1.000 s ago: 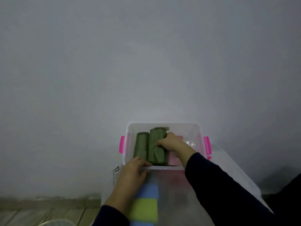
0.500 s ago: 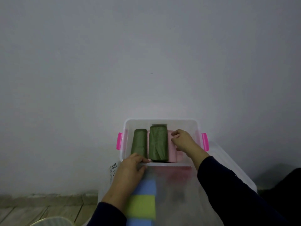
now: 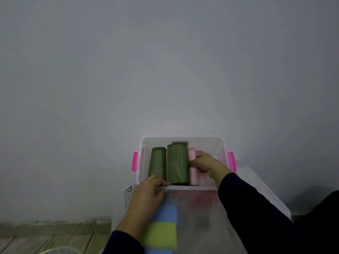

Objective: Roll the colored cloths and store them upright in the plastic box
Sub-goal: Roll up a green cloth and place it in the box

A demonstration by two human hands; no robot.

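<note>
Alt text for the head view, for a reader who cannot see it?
A person's right hand grips pink rolled cloths beside two green rolled cloths in a clear plastic box with pink latches; the left hand grips the box's near rim.

A plain grey wall (image 3: pixel 165 66) fills the upper and middle field. At lower left, a wooden plank floor (image 3: pixel 45 239) meets the wall along a pale skirting strip (image 3: pixel 55 225). A large translucent lidded container (image 3: pixel 211 222) occupies the lower centre; through its lid, a blue block (image 3: pixel 166 210) and a yellow-green block (image 3: pixel 161 236) appear blurred. A printed label (image 3: pixel 128 196) marks its left side. A pale curved rim (image 3: pixel 55 252) shows at the bottom edge.
</note>
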